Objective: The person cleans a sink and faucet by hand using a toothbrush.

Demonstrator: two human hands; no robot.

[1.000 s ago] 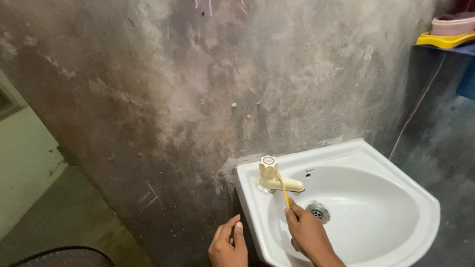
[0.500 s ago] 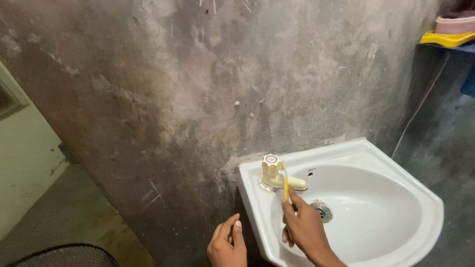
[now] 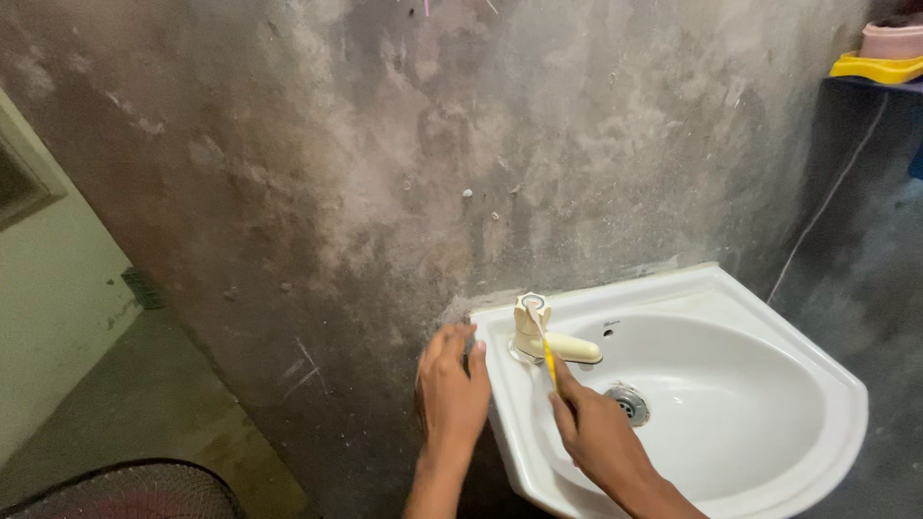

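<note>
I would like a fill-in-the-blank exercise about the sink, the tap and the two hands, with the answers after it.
1. The right hand holds a thin ____ brush against the tap.
2. The left hand rests on the sink's ____ edge.
3. The sink's colour is ____.
4. The drain lies to the ____ of the tap.

Answers: yellow; left; white; right

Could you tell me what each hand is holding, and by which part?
Right hand grips a thin yellow brush by its lower handle; left hand holds nothing.
</note>
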